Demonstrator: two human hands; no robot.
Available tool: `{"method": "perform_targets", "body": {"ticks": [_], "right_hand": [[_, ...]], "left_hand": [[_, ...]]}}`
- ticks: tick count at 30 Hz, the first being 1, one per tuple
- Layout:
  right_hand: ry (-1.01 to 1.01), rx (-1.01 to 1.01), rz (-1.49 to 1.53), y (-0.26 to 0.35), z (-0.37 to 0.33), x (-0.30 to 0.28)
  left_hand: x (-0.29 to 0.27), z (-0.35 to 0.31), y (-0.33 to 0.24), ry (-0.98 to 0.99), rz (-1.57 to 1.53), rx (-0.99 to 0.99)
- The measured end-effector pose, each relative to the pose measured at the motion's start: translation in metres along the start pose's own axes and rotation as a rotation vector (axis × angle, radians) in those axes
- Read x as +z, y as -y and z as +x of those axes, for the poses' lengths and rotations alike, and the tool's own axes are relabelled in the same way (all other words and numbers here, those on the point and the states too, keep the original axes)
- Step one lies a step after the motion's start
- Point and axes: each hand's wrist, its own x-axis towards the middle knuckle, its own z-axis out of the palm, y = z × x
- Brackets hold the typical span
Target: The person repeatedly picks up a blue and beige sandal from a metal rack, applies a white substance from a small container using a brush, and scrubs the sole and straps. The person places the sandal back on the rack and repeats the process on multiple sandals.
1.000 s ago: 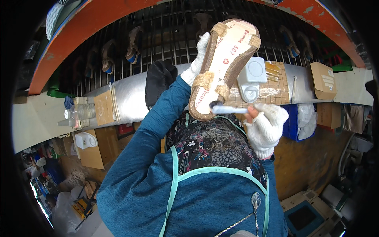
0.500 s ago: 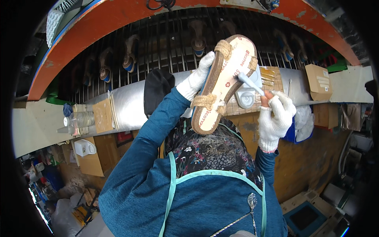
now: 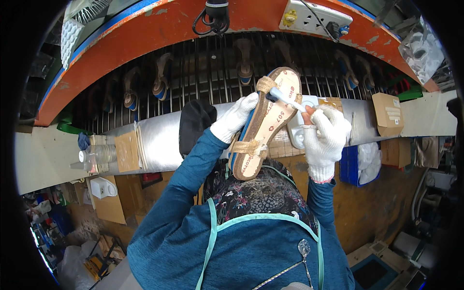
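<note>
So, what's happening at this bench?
A person is holding a sandal-shaped sole upright in the gloved left hand. The gloved right hand grips a pale-handled brush, its dark tip at the sole's upper part, beside a tan strap. Beyond, similar shoe pieces sit on a rack of metal bars. A black object lies on the shiny metal ledge.

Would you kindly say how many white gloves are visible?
2: one glove on the left hand, holding the sandal; another on the right hand, holding the brush.
</note>
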Motion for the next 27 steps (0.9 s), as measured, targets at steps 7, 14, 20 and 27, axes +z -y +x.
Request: {"method": "perform_targets", "body": {"ticks": [7, 14, 20, 27], "right_hand": [[-0.051, -0.143, -0.111, 0.003, 0.014, 0.017], [0.060, -0.076, 0.223, -0.012, 0.024, 0.046], [0.079, -0.064, 0.180, -0.024, 0.043, 0.087], [0.343, 0.642, 0.844, -0.047, -0.002, 0.103]], "left_hand": [[-0.029, 0.002, 0.001, 0.084, 0.034, 0.056], [-0.046, 0.015, 0.012, 0.029, -0.189, 0.092], [-0.073, 0.024, 0.035, 0.089, -0.763, 0.015], [-0.127, 0.018, 0.052, -0.164, -1.039, -0.168]]}}
